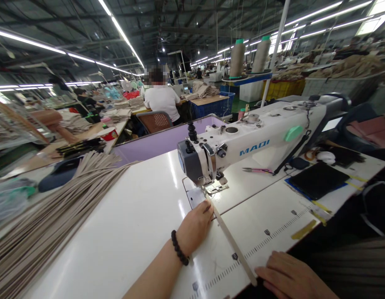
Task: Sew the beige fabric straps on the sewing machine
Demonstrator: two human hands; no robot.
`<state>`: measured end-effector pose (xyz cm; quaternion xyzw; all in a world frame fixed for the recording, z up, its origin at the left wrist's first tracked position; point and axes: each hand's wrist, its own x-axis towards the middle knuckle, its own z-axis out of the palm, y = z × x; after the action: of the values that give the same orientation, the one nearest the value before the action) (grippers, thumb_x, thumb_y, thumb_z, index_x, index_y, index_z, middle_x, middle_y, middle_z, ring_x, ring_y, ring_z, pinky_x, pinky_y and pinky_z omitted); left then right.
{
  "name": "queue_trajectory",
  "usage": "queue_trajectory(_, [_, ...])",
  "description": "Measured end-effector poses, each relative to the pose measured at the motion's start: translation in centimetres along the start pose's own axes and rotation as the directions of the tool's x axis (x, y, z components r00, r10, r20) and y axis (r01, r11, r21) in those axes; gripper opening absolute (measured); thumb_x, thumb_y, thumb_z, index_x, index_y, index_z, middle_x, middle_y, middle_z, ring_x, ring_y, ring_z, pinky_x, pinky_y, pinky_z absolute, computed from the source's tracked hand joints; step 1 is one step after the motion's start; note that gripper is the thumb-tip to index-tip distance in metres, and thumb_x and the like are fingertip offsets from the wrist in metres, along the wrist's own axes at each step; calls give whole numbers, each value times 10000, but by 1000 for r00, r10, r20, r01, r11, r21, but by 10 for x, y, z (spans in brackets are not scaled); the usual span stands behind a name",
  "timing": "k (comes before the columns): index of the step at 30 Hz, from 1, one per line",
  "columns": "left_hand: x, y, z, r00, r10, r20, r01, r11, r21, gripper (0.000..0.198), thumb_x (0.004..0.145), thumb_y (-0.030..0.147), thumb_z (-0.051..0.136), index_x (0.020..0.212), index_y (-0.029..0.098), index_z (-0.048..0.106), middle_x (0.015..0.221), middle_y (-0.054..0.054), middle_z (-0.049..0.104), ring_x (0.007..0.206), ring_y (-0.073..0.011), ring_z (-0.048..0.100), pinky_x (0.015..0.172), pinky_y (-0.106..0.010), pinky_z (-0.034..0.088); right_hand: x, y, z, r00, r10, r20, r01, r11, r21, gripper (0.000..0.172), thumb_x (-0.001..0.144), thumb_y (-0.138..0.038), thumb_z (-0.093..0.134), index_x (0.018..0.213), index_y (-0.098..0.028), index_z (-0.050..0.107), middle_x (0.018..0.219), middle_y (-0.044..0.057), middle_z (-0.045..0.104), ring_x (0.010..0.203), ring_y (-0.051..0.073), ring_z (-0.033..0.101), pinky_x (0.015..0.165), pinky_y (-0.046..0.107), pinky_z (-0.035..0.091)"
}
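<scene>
A narrow beige fabric strip (232, 245) lies on the white sewing table (142, 216), running from the presser foot (215, 189) of the white sewing machine (257, 143) back toward me. My left hand (195, 226) presses the strip just in front of the presser foot, fingers curled on it. My right hand (288, 276) rests at the table's near edge, fingertips touching the strip's near end. A black bead bracelet sits on my left wrist.
A large fan of beige strips (55, 207) covers the table's left side. Pink-handled snips (257, 170), a black pad (318, 178) and a printed ruler (273, 230) lie to the right. A person in white (163, 101) sits ahead at another station; thread cones (237, 58) stand behind.
</scene>
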<state>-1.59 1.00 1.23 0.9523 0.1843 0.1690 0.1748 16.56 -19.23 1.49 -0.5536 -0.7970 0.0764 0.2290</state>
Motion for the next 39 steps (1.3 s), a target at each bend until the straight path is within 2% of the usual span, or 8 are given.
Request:
queue_trajectory(3, [0, 0, 0, 1000, 9, -18, -8, 1000, 5, 200, 897, 79, 367, 1023, 132, 513, 1035, -107, 562, 905, -182, 600, 859, -305, 548, 20, -2, -3, 992, -130, -5, 128, 983, -129, 311, 927, -138, 298, 1066, -170, 575, 724, 63, 614, 614, 190, 569, 524, 273, 444])
queue_trajectory(5, [-1, -1, 1, 1000, 4, -14, -4, 1000, 21, 197, 899, 78, 375, 1034, 138, 506, 1052, -100, 560, 919, -173, 595, 868, -296, 545, 29, 0, 1, 990, -139, 33, 142, 977, -162, 267, 875, -93, 398, 1074, -174, 556, 719, 53, 588, 586, 198, 546, 492, 280, 408])
queue_trajectory(9, [-1, -4, 5, 999, 22, 41, -26, 994, 102, 216, 893, 62, 387, 1060, 127, 508, 1084, -112, 560, 1052, -189, 546, 945, -315, 503, 42, 11, 10, 989, -94, 118, 117, 971, -209, 392, 737, -22, 599, 1075, -211, 537, 760, 29, 577, 621, 206, 532, 531, 293, 363])
queue_trajectory(16, [-1, 1, 0, 999, 44, 10, -45, 992, 119, 201, 892, 57, 381, 1023, 121, 518, 1027, -102, 578, 960, -179, 577, 859, -295, 544, 69, 25, 7, 974, -77, 211, 123, 970, -211, 198, 845, -117, 555, 1012, -221, 564, 761, 15, 569, 644, 188, 503, 541, 310, 297])
queue_trajectory(29, [1, 0, -2, 997, -45, 62, 39, 994, 101, 160, 873, 59, 427, 960, 134, 539, 981, -86, 580, 891, -179, 596, 842, -317, 549, 128, 42, -2, 932, -64, 357, 164, 952, -257, 172, 907, -146, 458, 1013, -206, 580, 746, 16, 642, 628, 189, 592, 486, 306, 255])
queue_trajectory(33, [1, -3, 2, 997, -71, 30, 67, 990, 122, 136, 870, 74, 435, 923, 143, 539, 973, -86, 583, 861, -179, 604, 807, -323, 559, 145, 48, 0, 929, -87, 360, 203, 933, -297, 163, 890, -117, 462, 976, -190, 580, 753, 24, 657, 635, 191, 602, 473, 306, 248])
queue_trajectory(35, [1, -5, 2, 998, -58, -12, 59, 990, 128, 142, 871, 80, 427, 934, 146, 536, 982, -91, 585, 895, -187, 599, 824, -331, 553, 153, 52, 1, 933, -112, 341, 225, 923, -313, 160, 896, -119, 450, 956, -185, 582, 744, 27, 658, 624, 187, 598, 473, 305, 252])
queue_trajectory(39, [1, -6, -1, 998, -43, -52, 50, 988, 147, 128, 860, 98, 452, 936, 147, 544, 999, -92, 591, 964, -205, 582, 971, -419, 466, 161, 59, 5, 930, -167, 326, 275, 907, -318, 143, 890, -116, 452, 886, -175, 582, 717, 27, 643, 603, 171, 572, 487, 299, 266])
